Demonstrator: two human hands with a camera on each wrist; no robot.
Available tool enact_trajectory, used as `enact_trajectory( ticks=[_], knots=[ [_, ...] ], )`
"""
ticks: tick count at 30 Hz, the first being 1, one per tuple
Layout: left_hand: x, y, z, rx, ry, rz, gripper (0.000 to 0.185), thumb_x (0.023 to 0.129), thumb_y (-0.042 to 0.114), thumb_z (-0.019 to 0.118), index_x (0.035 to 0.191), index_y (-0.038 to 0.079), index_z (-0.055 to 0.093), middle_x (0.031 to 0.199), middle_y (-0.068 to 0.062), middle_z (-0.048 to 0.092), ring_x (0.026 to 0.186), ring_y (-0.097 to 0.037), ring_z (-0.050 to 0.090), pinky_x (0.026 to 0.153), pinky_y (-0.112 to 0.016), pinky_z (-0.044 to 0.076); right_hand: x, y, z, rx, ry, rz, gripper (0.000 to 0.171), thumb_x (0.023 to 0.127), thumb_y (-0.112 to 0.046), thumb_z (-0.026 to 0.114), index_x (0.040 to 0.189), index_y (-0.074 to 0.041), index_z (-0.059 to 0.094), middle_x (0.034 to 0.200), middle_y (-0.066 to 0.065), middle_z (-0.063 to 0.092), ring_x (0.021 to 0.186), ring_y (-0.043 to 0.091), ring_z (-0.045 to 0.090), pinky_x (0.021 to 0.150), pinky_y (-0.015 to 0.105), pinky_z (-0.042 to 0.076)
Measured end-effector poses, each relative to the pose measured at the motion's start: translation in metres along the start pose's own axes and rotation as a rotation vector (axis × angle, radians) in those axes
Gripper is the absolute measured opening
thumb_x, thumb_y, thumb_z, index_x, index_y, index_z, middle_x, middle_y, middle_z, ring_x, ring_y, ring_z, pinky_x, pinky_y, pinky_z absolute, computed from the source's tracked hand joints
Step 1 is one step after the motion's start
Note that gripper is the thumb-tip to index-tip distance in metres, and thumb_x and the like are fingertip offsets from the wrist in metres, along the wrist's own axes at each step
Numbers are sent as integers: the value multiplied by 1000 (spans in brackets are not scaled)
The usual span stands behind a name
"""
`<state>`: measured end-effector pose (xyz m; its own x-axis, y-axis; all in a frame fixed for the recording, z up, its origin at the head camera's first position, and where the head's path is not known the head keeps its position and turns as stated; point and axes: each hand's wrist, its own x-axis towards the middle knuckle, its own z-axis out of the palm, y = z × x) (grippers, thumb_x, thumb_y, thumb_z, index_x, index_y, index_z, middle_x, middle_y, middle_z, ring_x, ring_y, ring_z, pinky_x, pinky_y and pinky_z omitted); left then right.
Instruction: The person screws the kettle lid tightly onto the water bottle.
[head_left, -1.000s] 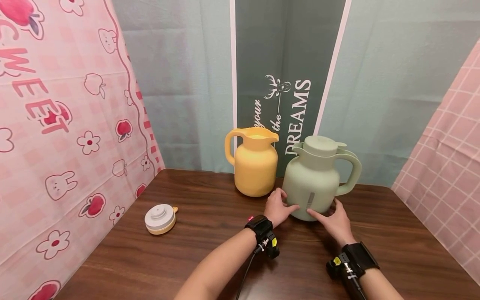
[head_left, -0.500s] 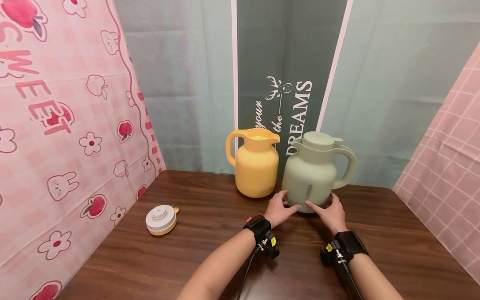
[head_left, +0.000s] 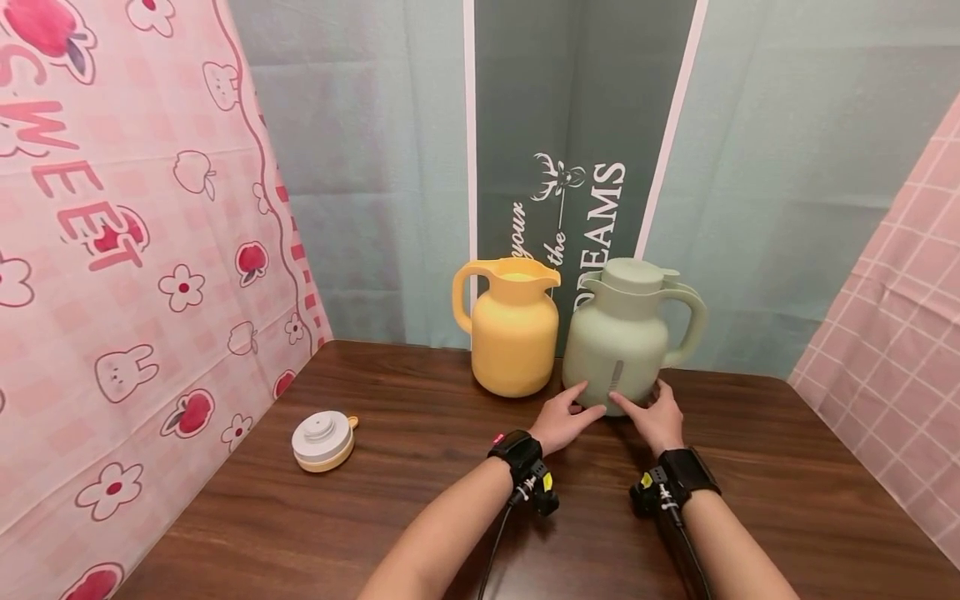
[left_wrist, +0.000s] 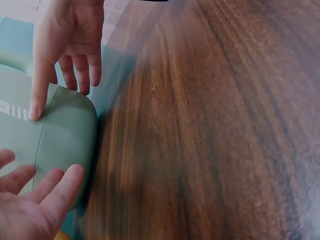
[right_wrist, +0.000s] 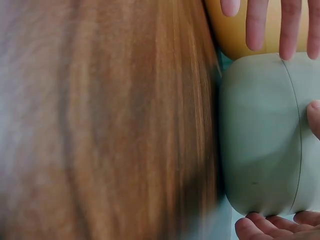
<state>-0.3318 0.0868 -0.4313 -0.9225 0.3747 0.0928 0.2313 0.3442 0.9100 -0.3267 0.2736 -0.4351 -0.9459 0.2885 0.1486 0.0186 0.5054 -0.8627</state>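
A pale green lidded jug [head_left: 618, 342] stands on the brown wooden table [head_left: 420, 517], its handle to the right, close beside an open yellow jug [head_left: 513, 333]. My left hand [head_left: 562, 417] touches the green jug's lower left side with straight fingers. My right hand [head_left: 658, 417] touches its lower right side in the same way. In the left wrist view the green jug [left_wrist: 55, 135] lies between my left hand [left_wrist: 35, 205] and my right hand [left_wrist: 70, 45]. The right wrist view shows the green jug [right_wrist: 260, 135] up against the yellow jug [right_wrist: 232, 37].
A white and yellow lid [head_left: 322, 439] lies on the table at the left. Printed cloth backdrops close in the table on the left, back and right.
The green jug has slid away from me toward the back, ending beside the yellow jug. Both hands moved forward with it, still on its lower sides.
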Motion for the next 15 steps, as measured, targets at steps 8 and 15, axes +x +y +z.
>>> enact_trajectory(
  ticks=[8, 15],
  knots=[
    [4, -3, 2, 5, -23, -1, 60, 93, 46, 56, 146, 24, 39, 147, 1, 40, 122, -22, 51, 92, -29, 45, 8, -2, 5, -36, -1, -16, 97, 86, -44, 67, 150, 2, 11, 146, 32, 26, 132, 44, 29, 104, 53, 30],
    [2, -10, -5, 37, 44, 32, 57, 94, 41, 58, 144, 18, 42, 142, -3, 46, 118, -19, 53, 91, -30, 45, 5, -3, 4, -43, -31, -22, 96, 89, -43, 64, 151, 2, 4, 147, 33, 22, 133, 45, 26, 105, 54, 27]
  ],
)
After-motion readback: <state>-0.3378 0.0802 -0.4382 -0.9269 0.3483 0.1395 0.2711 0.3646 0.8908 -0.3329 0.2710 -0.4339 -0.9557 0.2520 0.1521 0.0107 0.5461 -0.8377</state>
